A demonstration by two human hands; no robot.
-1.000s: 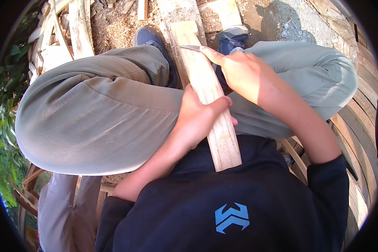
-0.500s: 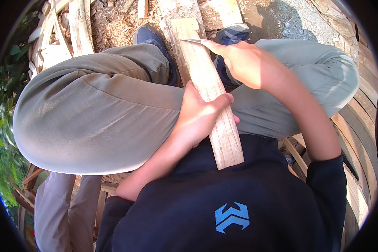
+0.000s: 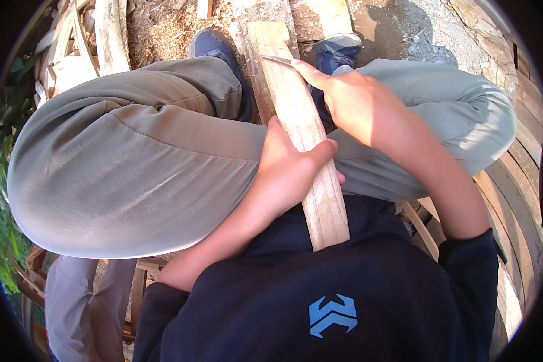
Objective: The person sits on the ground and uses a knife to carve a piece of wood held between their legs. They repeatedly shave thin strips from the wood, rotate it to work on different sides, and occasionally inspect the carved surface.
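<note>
Near the top centre, the right hand (image 3: 361,105) closes over the near end of a thin metal blade (image 3: 277,60), so whether it has a handle cannot be told. At the centre, most fingers of the left hand (image 3: 292,172) are hidden beneath the wooden piece (image 3: 301,117), whose underside is out of sight. The board (image 3: 262,9) behind it runs off the upper edge. At lower left, pale trouser legs (image 3: 72,301) are cut off by the frame; foliage (image 3: 3,235) above them blurs. Upper-left shavings (image 3: 163,30) are too small to separate.
</note>
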